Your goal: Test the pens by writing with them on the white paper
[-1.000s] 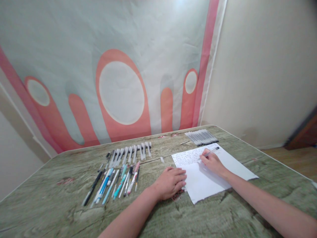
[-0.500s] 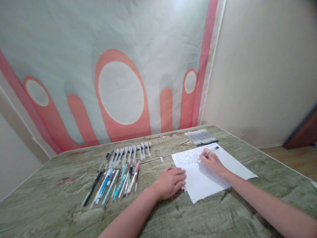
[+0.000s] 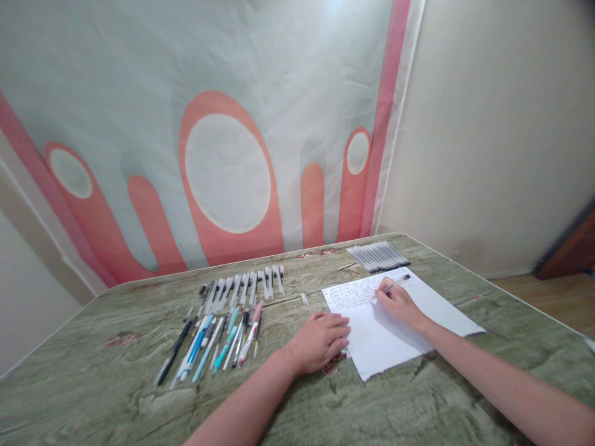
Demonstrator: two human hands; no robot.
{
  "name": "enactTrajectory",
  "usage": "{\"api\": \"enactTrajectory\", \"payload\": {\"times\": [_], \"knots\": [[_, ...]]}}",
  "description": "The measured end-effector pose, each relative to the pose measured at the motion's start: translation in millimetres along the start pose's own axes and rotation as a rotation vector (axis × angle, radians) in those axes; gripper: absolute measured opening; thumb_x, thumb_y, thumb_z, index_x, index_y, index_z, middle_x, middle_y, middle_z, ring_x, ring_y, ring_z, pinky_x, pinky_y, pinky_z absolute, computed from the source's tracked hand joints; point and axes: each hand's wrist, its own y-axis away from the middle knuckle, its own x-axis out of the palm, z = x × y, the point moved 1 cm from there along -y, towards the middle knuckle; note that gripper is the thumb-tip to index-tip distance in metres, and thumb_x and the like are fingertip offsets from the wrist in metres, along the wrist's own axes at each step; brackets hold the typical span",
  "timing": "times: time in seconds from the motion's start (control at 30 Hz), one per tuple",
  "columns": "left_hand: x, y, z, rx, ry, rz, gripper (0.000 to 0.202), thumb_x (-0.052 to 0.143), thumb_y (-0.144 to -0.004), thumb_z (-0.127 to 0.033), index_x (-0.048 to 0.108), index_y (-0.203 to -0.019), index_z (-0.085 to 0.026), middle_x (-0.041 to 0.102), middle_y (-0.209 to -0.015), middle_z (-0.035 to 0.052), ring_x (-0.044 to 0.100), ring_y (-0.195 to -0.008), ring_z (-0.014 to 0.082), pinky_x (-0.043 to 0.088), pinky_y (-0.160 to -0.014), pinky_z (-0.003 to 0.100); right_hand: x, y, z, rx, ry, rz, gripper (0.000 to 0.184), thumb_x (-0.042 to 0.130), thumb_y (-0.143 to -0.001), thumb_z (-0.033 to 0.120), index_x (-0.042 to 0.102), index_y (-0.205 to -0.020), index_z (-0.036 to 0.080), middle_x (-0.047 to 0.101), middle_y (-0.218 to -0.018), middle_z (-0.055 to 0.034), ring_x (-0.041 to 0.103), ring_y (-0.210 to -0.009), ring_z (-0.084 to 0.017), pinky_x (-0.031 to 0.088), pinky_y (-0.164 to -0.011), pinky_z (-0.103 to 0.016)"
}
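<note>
A sheet of white paper (image 3: 395, 347) lies at the right of the table, its upper part covered in lines of small dark handwriting. Over the writing, my right hand (image 3: 398, 305) is closed round a clear pen (image 3: 400, 280) with a black end. The pen's tip points down and left to the paper and is hidden by the fingers. My left hand (image 3: 321, 342) rests flat, fingers stretched out, with its fingertips at the sheet's left edge. Just beyond it lies a small whitish pen cap (image 3: 304, 298).
Several coloured pens (image 3: 218, 344) lie in a row on the left of the wood-patterned table (image 3: 116, 396). Behind them is a row of clear-and-black pens (image 3: 244, 288). A neat row of thin pens or refills (image 3: 377, 256) lies beyond the paper. A patterned backdrop (image 3: 288, 74) hangs behind the table.
</note>
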Motion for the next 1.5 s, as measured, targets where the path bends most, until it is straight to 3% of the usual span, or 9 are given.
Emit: {"api": "enactTrajectory", "payload": {"times": [0.57, 1.03, 1.5], "knots": [[-0.6, 0.1, -0.2, 0.005, 0.011, -0.001, 0.037, 0.025, -0.089, -0.034, 0.047, -0.117, -0.024, 0.049, -0.125, 0.0036, 0.038, -0.118, 0.0166, 0.025, -0.096, 0.035, 1.2, 0.1, -2.1, -0.015, -0.012, 0.007, 0.011, 0.041, -0.073, 0.024, 0.041, -0.062, 0.02, 0.047, -0.055, 0.0036, 0.046, -0.055, -0.013, 0.032, -0.054, -0.025], [0.3, 0.2, -0.2, -0.005, -0.013, 0.003, 0.036, 0.025, -0.089, -0.033, 0.047, -0.117, -0.025, 0.049, -0.125, 0.0033, 0.038, -0.118, 0.0161, 0.025, -0.095, 0.034, 2.9, -0.4, -7.7, 0.065, -0.032, -0.073, 0.011, 0.042, -0.073, 0.025, 0.041, -0.062, 0.021, 0.046, -0.051, 0.0043, 0.044, -0.051, -0.013, 0.032, -0.051, -0.024], [-1.7, 0.0, -1.7, -0.004, 0.007, 0.002, 0.036, 0.025, -0.089, -0.033, 0.048, -0.116, -0.024, 0.049, -0.125, 0.0041, 0.038, -0.118, 0.0164, 0.025, -0.095, 0.034, -0.1, 0.8, -0.4, 0.037, 0.019, -0.034, 0.012, 0.041, -0.072, 0.025, 0.04, -0.061, 0.021, 0.046, -0.052, 0.004, 0.045, -0.052, -0.013, 0.033, -0.053, -0.025]]}}
